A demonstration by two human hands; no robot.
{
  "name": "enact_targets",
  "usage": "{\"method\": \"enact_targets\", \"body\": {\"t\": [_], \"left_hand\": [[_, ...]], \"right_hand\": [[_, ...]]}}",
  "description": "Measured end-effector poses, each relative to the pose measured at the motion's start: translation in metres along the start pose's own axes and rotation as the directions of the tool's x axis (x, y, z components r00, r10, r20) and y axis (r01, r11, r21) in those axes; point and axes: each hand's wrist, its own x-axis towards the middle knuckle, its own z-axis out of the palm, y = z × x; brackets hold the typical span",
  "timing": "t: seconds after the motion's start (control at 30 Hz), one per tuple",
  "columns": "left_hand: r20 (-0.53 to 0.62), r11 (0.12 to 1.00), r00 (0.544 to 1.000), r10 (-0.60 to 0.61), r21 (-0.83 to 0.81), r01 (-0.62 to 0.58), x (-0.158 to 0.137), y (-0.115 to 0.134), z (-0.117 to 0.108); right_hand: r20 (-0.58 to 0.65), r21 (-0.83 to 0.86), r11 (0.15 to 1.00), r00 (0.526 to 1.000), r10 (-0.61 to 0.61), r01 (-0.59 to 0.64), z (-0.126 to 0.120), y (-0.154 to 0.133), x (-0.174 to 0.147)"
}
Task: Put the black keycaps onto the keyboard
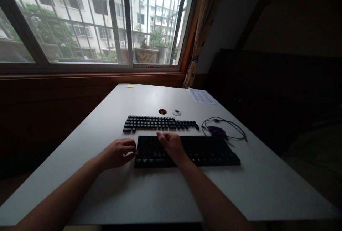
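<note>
A black keyboard (205, 149) lies on the white table, most of its upper rows bare of keycaps and its bottom row still showing several. My left hand (121, 152) is at the keyboard's left end, fingers curled and fingertips touching its edge. Over the keyboard's left half, my right hand (172, 145) is closed in a pinch on a thin wire keycap puller (167, 130), only part of which shows. Just behind the keyboard, loose black keycaps (149, 122) lie in rows in a keyboard layout.
Right of the keycaps lie a coiled black cable (237, 127) and a purple cloth-like thing (217, 131). Farther back are a cable hole (162, 111), its round cover (176, 113), a printed sheet (202, 96) and a yellow note (130, 86). A barred window stands beyond the table.
</note>
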Motion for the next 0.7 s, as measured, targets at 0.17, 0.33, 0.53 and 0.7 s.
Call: {"method": "enact_targets", "body": {"t": [0.17, 0.33, 0.53, 0.7], "left_hand": [[0.000, 1.000, 1.000, -0.005, 0.009, 0.005, 0.000, 0.000, 0.001], [-0.009, 0.999, 1.000, 0.010, 0.034, -0.010, 0.000, 0.002, -0.001], [-0.107, 1.000, 0.994, -0.002, 0.006, 0.002, 0.002, 0.007, 0.002], [-0.161, 0.996, 0.987, 0.014, -0.087, -0.028, 0.003, 0.011, 0.005]], "right_hand": [[-0.007, 0.041, 0.999, 1.000, 0.025, -0.025, -0.001, 0.004, -0.001], [-0.061, -0.030, 0.993, 0.991, -0.117, 0.116, -0.004, -0.010, -0.005], [-0.043, 0.096, 0.990, 0.994, -0.100, 0.103, -0.006, -0.018, -0.005], [0.049, 0.230, 0.973, 0.999, 0.014, -0.024, 0.000, -0.014, -0.007]]}}
